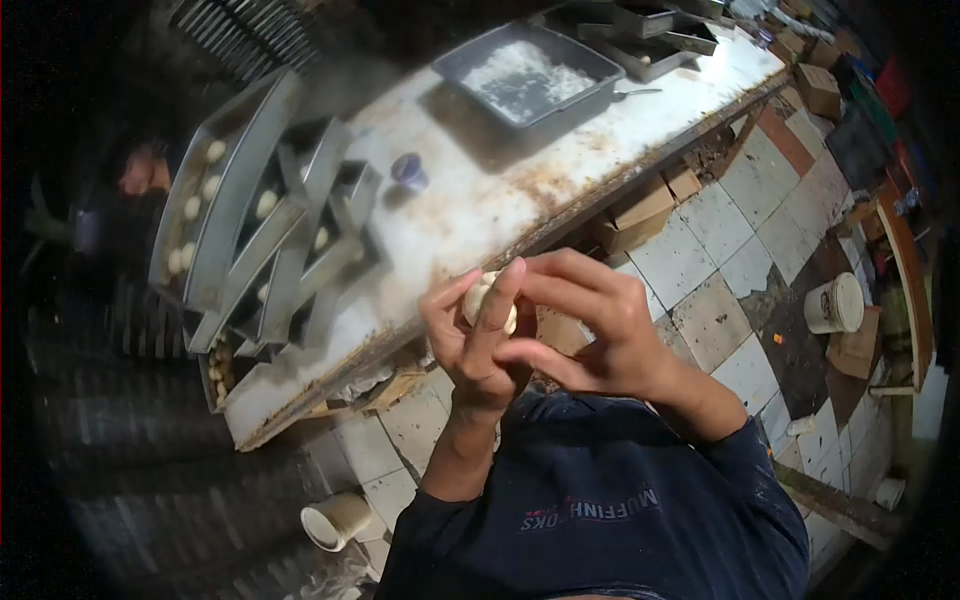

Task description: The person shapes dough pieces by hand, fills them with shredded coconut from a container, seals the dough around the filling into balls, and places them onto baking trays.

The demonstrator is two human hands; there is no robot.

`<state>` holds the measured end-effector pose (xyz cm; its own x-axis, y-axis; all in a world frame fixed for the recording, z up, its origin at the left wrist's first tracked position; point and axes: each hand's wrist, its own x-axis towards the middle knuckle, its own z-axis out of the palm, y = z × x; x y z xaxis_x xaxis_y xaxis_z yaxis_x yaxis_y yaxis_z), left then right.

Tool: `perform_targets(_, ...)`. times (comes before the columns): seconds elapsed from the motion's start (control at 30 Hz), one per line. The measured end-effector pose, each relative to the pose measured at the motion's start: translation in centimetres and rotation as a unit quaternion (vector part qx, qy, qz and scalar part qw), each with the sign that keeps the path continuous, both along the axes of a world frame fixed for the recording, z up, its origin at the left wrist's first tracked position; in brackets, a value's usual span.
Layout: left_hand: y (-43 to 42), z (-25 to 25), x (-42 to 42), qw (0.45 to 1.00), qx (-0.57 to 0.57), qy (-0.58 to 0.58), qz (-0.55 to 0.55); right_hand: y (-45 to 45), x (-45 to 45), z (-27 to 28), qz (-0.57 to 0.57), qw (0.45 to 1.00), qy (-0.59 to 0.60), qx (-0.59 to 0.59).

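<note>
A small pale piece of dough (473, 303) is in my left hand (475, 345), whose fingers wrap round it and hide part of it. From the right, my right hand (605, 325) reaches over with its thumb and fingers apart, the fingertips against my left hand's fingers beside the dough. Both hands are above the floor, just off the near edge of the worktable (480, 225).
Metal pans (235, 190), several with dough balls, crowd the table's left end. A grey tub of white powder (525, 85) and a small purple object (408, 172) are on the table. A person (143, 172) is at far left. Buckets (835, 303) and cardboard stand on the tiled floor.
</note>
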<state>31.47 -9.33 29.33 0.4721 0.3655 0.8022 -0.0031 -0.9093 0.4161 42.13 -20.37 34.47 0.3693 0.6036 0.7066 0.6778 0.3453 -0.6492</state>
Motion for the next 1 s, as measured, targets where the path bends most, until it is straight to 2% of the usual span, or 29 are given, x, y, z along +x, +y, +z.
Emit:
perform_targets(0.1,0.6,0.8,-3.2,0.994,-0.071,-0.067,-0.054,1.4,-2.5,0.1,0.021,0.997,-0.068,0.031)
perform_targets(0.13,0.0,1.5,-4.3,0.946,-0.238,-0.143,-0.168,2.0,-3.4,0.4,0.042,0.995,-0.070,0.051)
perform_targets(0.2,1.4,1.1,-8.3,0.844,-0.390,-0.191,-0.315,3.2,-5.6,2.1,0.083,0.992,-0.063,0.066)
perform_targets(0.27,2.8,1.4,-11.3,0.862,-0.353,-0.212,-0.297,4.0,-8.3,3.8,0.164,0.981,0.090,-0.058)
perform_targets(0.3,3.9,1.1,-13.1,0.890,-0.293,-0.199,-0.288,5.0,-10.2,4.3,0.179,0.970,0.137,-0.093)
perform_targets(0.37,6.3,1.7,-17.0,0.942,-0.174,-0.152,-0.245,7.4,-13.2,3.2,0.227,0.965,0.111,-0.071)
perform_targets(0.4,6.7,2.2,-18.7,0.945,-0.173,-0.154,-0.231,8.7,-14.6,2.4,0.254,0.963,0.085,-0.044)
perform_targets(0.47,7.6,2.8,-21.4,0.937,-0.185,-0.254,-0.152,11.4,-18.7,1.2,0.295,0.951,0.074,0.052)
perform_targets(0.5,8.1,2.8,-22.8,0.923,-0.198,-0.301,-0.136,11.9,-20.9,1.7,0.270,0.961,0.043,0.040)
perform_targets(0.53,8.8,2.6,-24.7,0.939,-0.176,-0.291,-0.044,12.3,-23.2,2.2,0.243,0.969,0.010,0.028)
perform_targets(0.57,8.6,3.0,-25.7,0.921,-0.212,-0.319,-0.073,13.5,-25.0,0.8,0.217,0.971,-0.043,0.090)
perform_targets(0.63,9.1,3.3,-27.5,0.897,-0.250,-0.350,-0.104,14.4,-26.6,0.7,0.248,0.963,-0.019,0.103)
perform_targets(0.7,11.0,2.7,-29.1,0.922,-0.244,-0.241,-0.179,15.2,-27.6,0.1,0.309,0.942,0.065,0.111)
perform_targets(0.73,11.5,2.8,-29.3,0.924,-0.247,-0.221,-0.190,15.9,-28.1,0.0,0.309,0.943,0.060,0.109)
perform_targets(0.8,13.5,2.3,-29.4,0.935,-0.181,-0.208,-0.223,17.2,-28.7,-0.1,0.379,0.918,0.117,0.004)
perform_targets(0.83,14.4,2.5,-28.9,0.945,-0.130,-0.239,-0.182,17.1,-27.8,-0.2,0.385,0.914,0.092,-0.090)
perform_targets(0.87,14.9,2.4,-29.0,0.943,-0.127,-0.248,-0.182,17.7,-27.2,0.1,0.385,0.915,0.083,-0.093)
perform_targets(0.93,15.3,1.9,-29.5,0.932,-0.241,-0.241,-0.121,18.9,-25.9,1.3,0.287,0.949,-0.083,-0.102)
perform_targets(0.97,15.9,1.7,-29.2,0.937,-0.264,-0.214,-0.086,18.8,-25.3,1.4,0.245,0.959,-0.083,-0.113)
perform_targets(1.0,15.2,2.5,-30.0,0.940,-0.304,0.085,0.129,19.0,-24.7,1.7,0.193,0.972,-0.108,-0.084)
